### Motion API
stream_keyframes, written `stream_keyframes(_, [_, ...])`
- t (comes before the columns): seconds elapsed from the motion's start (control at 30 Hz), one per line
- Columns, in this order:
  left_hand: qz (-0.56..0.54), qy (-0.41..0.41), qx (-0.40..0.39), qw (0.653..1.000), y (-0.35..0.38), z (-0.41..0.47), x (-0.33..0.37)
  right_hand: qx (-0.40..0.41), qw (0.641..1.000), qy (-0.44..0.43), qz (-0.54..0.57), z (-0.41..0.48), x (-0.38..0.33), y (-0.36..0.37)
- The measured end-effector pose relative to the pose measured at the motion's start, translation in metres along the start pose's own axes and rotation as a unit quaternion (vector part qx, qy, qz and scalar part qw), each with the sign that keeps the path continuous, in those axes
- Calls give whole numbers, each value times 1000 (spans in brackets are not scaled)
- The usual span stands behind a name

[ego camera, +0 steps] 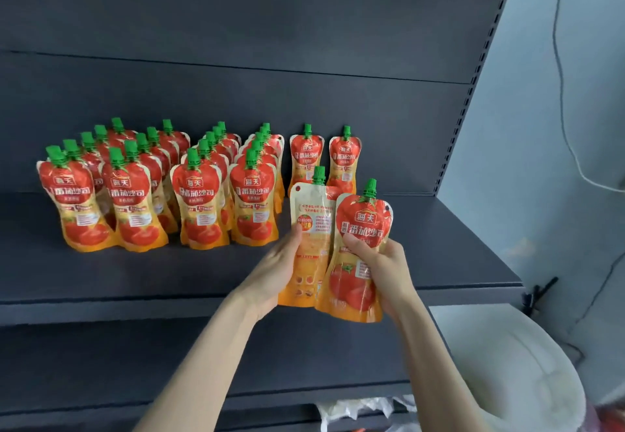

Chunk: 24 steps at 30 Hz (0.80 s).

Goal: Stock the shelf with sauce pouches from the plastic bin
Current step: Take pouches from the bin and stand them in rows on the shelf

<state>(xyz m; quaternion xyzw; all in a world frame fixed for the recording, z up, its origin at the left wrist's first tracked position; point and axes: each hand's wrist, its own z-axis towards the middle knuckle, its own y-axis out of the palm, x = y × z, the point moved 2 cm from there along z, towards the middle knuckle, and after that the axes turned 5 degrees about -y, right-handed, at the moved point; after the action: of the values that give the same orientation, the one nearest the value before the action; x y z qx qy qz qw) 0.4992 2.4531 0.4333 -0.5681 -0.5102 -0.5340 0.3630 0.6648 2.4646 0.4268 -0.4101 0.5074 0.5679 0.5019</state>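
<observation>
I see a dark grey shelf unit [135,279] filling most of my view, its matte back panel [236,19] evenly lit. A slotted upright [471,93] runs down its right edge. Beyond it stands a pale blue-grey wall [602,120], with a thin cable [554,32] hanging down it.

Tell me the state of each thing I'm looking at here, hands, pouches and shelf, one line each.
Left hand: grips a pouch by its side.
Left pouch: held upright, back face showing, cap on.
Right hand: grips a pouch, thumb across its front.
Right pouch: held upright, front label showing, cap on.
Stocked pouches: standing upright in rows, caps on, labels forward.
Shelf: carries the rows.
</observation>
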Motion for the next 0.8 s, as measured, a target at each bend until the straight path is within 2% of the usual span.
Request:
stream_keyframes(0.17, [-3, -9, -35, 999, 9, 59, 11, -12, 1000, -11, 9, 66, -2, -9])
stream_keyframes(0.4, [-119, -42, -56, 990, 1, 115, 16, -16, 1000, 5, 12, 122, 10, -14])
stream_keyframes(0.53, [-131, -16, -50, 990, -1, 143, 13, -13, 1000, 6, 9, 144, 16, -16])
stream_keyframes(0.63, [-93, 15, -9, 996, -4, 161, 11, 7, 1000, -5, -11, 157, 22, -23])
stream_keyframes(0.8, [-31, 57, 132, 989, -13, 180, 7, 29, 997, -29, -61, 181, 35, -26])
